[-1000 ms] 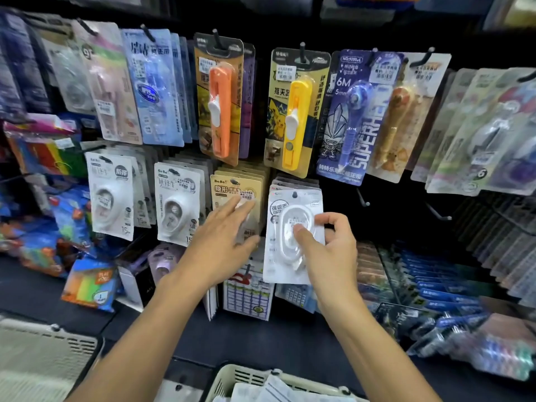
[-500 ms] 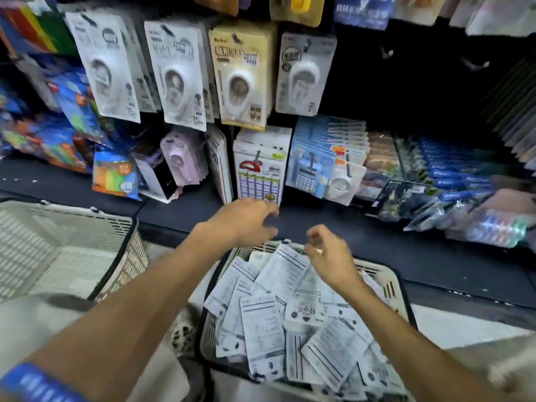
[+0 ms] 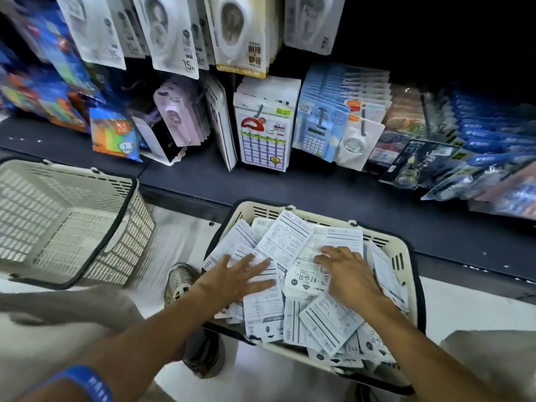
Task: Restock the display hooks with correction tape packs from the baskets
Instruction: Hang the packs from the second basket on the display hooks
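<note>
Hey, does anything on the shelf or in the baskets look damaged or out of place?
Yes. The dark box behind the purple packs on the shelf has a torn, ragged bottom corner. The packs in the right basket lie jumbled, mostly face down.

The correction tape packs (image 3: pixel 293 250) are flat white cards, heaped loosely in the right-hand basket (image 3: pixel 406 262), a cream plastic one with slotted walls and a dark rim. Most lie back side up, showing grey printed text and barcodes; a few show a printed front. They overlap at all angles, some poking over the near rim. The left-hand basket (image 3: pixel 66 221), of the same kind, holds no packs. More packs (image 3: pixel 171 33) hang on the display hooks above the shelf.
</note>
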Action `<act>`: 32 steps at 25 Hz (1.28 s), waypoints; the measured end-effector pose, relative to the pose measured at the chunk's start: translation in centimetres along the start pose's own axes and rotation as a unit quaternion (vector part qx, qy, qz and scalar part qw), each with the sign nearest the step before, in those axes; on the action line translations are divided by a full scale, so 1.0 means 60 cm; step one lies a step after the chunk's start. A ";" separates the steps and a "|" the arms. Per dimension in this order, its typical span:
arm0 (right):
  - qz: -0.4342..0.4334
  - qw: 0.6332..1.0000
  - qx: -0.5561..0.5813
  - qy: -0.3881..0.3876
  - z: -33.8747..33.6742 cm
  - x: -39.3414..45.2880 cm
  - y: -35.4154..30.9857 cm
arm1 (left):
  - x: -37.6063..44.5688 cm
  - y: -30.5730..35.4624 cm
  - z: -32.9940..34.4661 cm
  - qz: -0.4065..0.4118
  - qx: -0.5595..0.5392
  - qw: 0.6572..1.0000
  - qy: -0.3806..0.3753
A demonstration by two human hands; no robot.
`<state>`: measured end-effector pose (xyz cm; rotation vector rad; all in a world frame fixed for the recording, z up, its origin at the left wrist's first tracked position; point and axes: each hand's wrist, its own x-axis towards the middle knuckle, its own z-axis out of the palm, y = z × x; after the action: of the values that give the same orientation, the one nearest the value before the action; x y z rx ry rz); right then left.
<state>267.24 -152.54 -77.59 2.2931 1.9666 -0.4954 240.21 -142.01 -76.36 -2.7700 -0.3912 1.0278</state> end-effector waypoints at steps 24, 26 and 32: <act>0.082 0.863 0.483 0.126 -0.086 0.016 0.048 | -0.008 -0.096 -0.101 -0.138 -0.808 0.526 0.227; 0.146 0.792 0.563 0.184 -0.117 0.022 0.046 | -0.007 -0.097 -0.105 -0.184 -0.888 0.366 0.209; 0.195 0.658 0.725 0.060 -0.133 0.030 -0.087 | 0.011 -0.059 -0.130 -0.233 -0.943 0.205 0.121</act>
<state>263.90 -147.77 -69.81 3.2688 0.8019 -2.5842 245.15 -138.88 -70.06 0.6020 1.2111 0.4005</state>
